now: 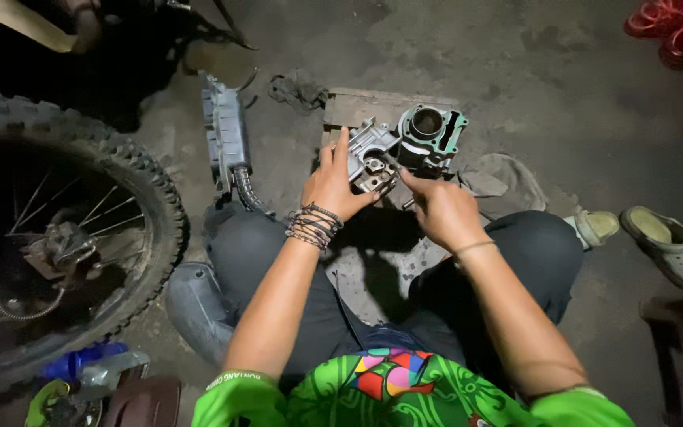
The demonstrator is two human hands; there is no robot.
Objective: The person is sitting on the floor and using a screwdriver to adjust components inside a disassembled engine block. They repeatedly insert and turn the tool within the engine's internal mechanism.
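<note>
Left hand grips the metal engine part on the wooden board; right hand pinches at its near edge. Engine cylinder beside grip, separate; work appears unfinished.

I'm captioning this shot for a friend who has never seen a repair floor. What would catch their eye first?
Both hands, left hand and right hand, meet on a grey metal engine part at centre, beside a green-rimmed cylinder block on a wooden board. A big knobby motorcycle wheel fills the left side. A pair of worn clogs lies on the right.
</note>
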